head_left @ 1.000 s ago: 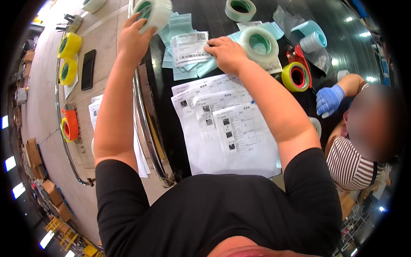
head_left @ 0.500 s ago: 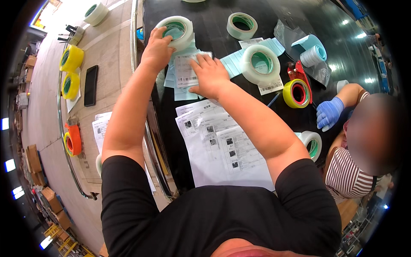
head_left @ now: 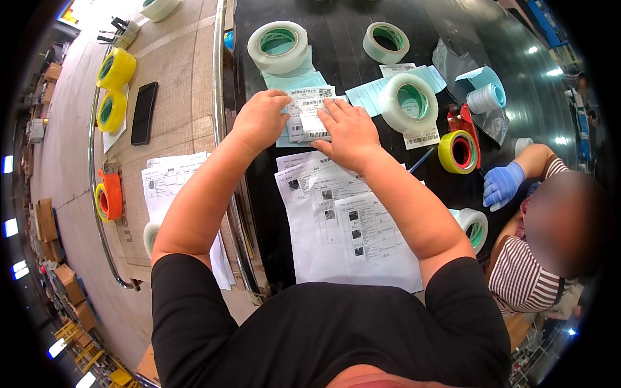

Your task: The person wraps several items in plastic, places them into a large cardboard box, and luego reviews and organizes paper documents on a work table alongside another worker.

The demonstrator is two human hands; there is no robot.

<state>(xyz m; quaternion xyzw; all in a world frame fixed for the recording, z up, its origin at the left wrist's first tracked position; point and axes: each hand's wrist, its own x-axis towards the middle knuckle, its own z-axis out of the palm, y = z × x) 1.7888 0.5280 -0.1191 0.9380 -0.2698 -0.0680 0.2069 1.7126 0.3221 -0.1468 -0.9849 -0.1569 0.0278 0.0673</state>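
Note:
A small pile of white printed labels [head_left: 312, 120] lies on folded light-blue label strips [head_left: 296, 80] on the black table. My right hand [head_left: 349, 134] rests on the labels' right side, fingers spread out, holding nothing. At their left edge is my left hand [head_left: 260, 119], fingers bent and thumb apart, with nothing visible gripped. Just beyond stands a large clear tape roll [head_left: 258, 48] on the blue strip's far end. Printed sheets [head_left: 310, 249] lie between my forearms. Another clear tape roll [head_left: 390, 108] sits on a blue strip right of my right hand.
To the right lie a yellow tape roll [head_left: 447, 155] with a red dispenser [head_left: 470, 119] and a light-blue label roll [head_left: 484, 102]. A co-worker's blue-gloved hand [head_left: 502, 185] rests at the table's right. Left, beyond a metal rail [head_left: 220, 84], a cart holds a phone [head_left: 144, 113] and yellow tape rolls [head_left: 117, 68].
My left hand has left the clear tape roll and come nearer, to the labels' left edge. A top label now sits offset from the one beneath. The whole view has shifted slightly.

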